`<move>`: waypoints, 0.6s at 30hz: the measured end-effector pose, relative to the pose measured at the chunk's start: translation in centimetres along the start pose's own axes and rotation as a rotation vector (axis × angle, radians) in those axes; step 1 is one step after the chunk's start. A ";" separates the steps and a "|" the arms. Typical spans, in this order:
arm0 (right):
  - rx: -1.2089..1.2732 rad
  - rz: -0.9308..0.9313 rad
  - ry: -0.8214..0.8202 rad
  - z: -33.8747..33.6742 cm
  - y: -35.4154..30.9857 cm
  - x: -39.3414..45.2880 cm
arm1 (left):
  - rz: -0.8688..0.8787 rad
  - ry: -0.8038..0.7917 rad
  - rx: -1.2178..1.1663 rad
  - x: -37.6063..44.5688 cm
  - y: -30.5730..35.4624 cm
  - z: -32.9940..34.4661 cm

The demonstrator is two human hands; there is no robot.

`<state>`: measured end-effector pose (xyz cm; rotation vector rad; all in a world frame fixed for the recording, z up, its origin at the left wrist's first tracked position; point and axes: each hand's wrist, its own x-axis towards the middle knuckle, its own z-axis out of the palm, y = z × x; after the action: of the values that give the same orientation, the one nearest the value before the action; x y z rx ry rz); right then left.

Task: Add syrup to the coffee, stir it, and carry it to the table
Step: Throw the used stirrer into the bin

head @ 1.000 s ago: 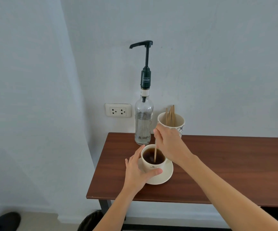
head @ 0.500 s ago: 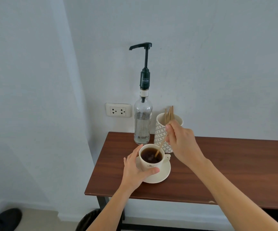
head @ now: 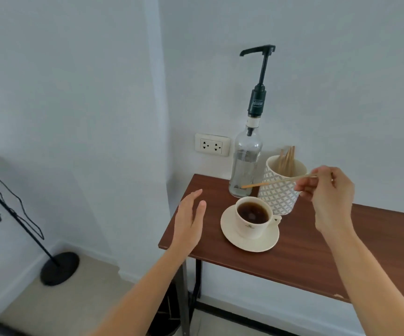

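A cream cup of dark coffee [head: 253, 219] stands on its saucer [head: 249, 241] near the left end of a brown wooden table [head: 341, 251]. Behind it are a clear syrup bottle [head: 245, 166] with a tall dark pump and a patterned holder [head: 281, 187] with several wooden stirrers. My right hand [head: 329, 195] is raised right of the cup, pinching a wooden stir stick [head: 276, 181] that lies nearly level above the cup, tip toward the bottle. My left hand [head: 188, 219] hovers open left of the saucer, touching nothing.
A wall socket [head: 212, 144] sits behind the bottle. A black stand with a round base [head: 59, 267] and cables is on the floor at the left. A dark bin [head: 169, 311] is under the table's left end, beside the metal leg.
My right hand lifted the stick out of the coffee and up to the right. My left hand let go of the cup and moved left, fingers apart. The view swung left.
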<state>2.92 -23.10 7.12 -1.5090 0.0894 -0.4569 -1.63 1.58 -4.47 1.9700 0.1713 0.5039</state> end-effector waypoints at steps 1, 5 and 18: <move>0.099 0.080 -0.005 0.6 0.0 -0.5 | 0.005 0.035 0.018 0.3 -0.8 -1.6; 0.301 0.285 -0.029 4.4 0.5 -4.8 | -0.007 0.198 0.130 2.5 -6.1 -8.7; -0.431 0.027 -0.332 23.3 16.6 -27.1 | -0.150 -0.013 0.305 14.8 -22.2 -17.4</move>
<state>-10.09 7.99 -13.28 -1.9856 -0.0568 -0.1632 6.61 30.87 -13.86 2.2347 0.4047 0.3842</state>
